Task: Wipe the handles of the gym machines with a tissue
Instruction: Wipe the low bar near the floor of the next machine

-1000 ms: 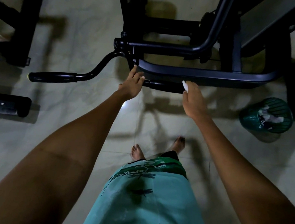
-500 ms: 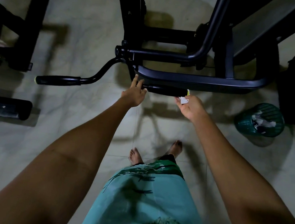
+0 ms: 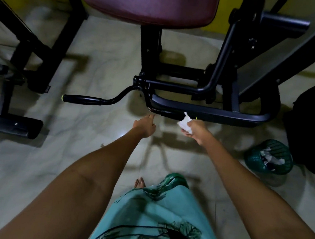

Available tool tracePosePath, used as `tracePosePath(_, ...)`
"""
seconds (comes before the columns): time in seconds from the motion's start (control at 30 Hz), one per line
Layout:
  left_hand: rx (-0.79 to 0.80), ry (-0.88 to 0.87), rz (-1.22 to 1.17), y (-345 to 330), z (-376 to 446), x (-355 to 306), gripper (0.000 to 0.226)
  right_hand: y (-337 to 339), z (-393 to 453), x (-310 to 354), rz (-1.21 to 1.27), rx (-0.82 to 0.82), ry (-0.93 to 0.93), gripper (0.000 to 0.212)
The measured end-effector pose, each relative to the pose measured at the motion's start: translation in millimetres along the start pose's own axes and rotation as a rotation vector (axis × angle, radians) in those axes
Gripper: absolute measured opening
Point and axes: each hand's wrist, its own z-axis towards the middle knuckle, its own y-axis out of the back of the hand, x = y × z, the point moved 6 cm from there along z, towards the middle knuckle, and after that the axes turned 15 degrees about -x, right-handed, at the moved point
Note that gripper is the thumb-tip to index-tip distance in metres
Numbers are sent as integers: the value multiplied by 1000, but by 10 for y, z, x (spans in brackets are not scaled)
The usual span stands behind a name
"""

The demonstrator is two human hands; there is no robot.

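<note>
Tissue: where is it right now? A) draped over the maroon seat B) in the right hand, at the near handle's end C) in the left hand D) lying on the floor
B: the white tissue is pinched in the right hand just below the near handle, while the left hand holds nothing.

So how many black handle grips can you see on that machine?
2. One long black foam handle grip sticks out left, untouched. The other black grip sits under the frame, between both hands. More may be hidden.
</note>
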Motion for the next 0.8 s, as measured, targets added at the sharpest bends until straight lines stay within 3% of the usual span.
tracePosePath(0.1,-29,18,57,117,-164,-24,44,-32,-131,59,-225,19,111,12)
tracePosePath(0.3,-54,52,187,333,-631,30,41,-144,-378,154,-420,54,294,14)
tracePosePath(0.53,-52,153,247,550,-1168,225,40,-542,-581,122,-488,165,432,41)
tracePosePath(0.73,-35,235,312,696,-1574,649,37,-955,-1030,57,-463,253,515,43)
tracePosePath(0.8,-50,257,313,773,-1607,767,35,-1095,-1149,89,-463,287,536,31)
